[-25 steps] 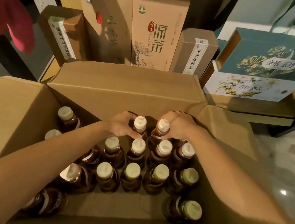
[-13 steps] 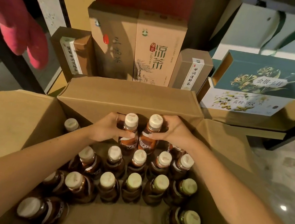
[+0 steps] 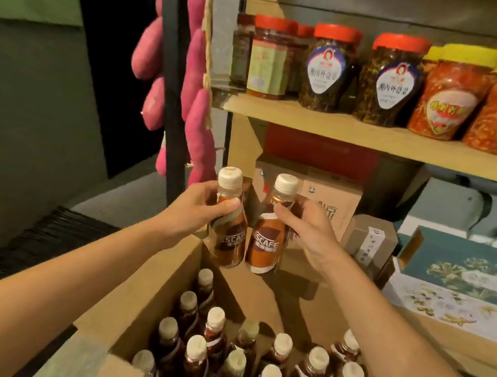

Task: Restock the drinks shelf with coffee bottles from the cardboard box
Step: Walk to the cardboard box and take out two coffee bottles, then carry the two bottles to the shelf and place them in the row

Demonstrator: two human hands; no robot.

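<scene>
Overhead, a wooden shelf (image 3: 380,141) carries red- and yellow-lidded jars (image 3: 326,69). Below it, the open cardboard box (image 3: 155,288) holds many upright coffee bottles (image 3: 271,376). Above the box's far edge, the left hand (image 3: 194,209) grips the left-hand bottle (image 3: 227,240) around its neck, and the right hand (image 3: 309,228) grips the right-hand bottle (image 3: 265,247) likewise. Both bottles are upright, side by side, lower bodies just about touching.

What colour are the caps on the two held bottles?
The caps are creamy white; head view shows it.
</scene>
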